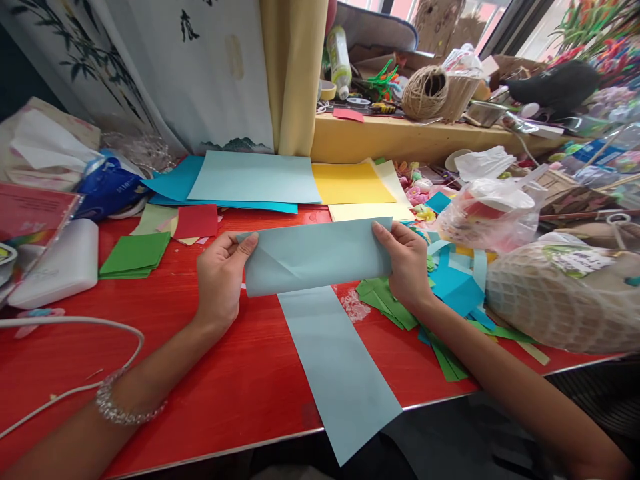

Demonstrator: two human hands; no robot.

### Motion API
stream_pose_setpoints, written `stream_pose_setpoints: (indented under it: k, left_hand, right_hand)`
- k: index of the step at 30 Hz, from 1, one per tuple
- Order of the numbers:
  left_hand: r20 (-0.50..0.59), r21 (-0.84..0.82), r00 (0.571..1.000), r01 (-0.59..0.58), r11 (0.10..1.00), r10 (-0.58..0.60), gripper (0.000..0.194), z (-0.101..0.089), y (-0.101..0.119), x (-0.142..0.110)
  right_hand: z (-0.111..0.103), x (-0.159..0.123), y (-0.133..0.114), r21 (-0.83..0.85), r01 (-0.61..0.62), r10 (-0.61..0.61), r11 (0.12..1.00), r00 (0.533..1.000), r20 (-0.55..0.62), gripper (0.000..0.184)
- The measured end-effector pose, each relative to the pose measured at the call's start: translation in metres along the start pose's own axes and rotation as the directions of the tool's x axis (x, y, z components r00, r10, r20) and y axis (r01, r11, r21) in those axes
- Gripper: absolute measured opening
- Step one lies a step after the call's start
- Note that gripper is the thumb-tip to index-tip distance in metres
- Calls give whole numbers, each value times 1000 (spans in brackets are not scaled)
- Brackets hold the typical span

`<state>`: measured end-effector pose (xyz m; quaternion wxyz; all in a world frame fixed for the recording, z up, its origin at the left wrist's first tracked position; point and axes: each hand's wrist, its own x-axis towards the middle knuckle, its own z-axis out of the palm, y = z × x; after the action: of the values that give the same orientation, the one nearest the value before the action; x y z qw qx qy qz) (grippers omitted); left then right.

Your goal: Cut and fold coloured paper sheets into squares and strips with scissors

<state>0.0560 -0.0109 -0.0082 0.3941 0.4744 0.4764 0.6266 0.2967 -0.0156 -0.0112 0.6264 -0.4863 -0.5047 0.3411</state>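
Observation:
Between my two hands a pale blue sheet of paper [320, 257] is stretched out sideways above the table, with a diagonal crease near its lower left. My left hand [223, 277] pinches its left end, thumb on top. At the upper right corner, my right hand [404, 260] grips it the same way. Below it lies a second pale blue paper strip [340, 367], whose near end sticks out past the table's front edge. Its far end is hidden behind the held sheet.
The red table [210, 393] carries green paper squares [135, 255], larger pale blue paper [257, 177] and yellow paper [353, 183] at the back. Green scraps [387, 303] and a netted bundle [565, 293] lie right. A white cable [75, 321] runs at left. Twine [425, 93] sits on the ledge.

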Motion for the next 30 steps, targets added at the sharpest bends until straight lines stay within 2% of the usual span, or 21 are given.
stream_pose_setpoints:
  k: [19, 30]
  left_hand:
    - [-3, 22, 1000, -24, 999, 24, 14, -1, 0, -1]
    - [-18, 91, 999, -27, 995, 29, 19, -1, 1, 0]
  right_hand:
    - [-1, 2, 1, 20, 6, -6, 1000, 1000, -13, 22]
    - [-1, 2, 2, -79, -18, 18, 997, 1000, 8, 27]
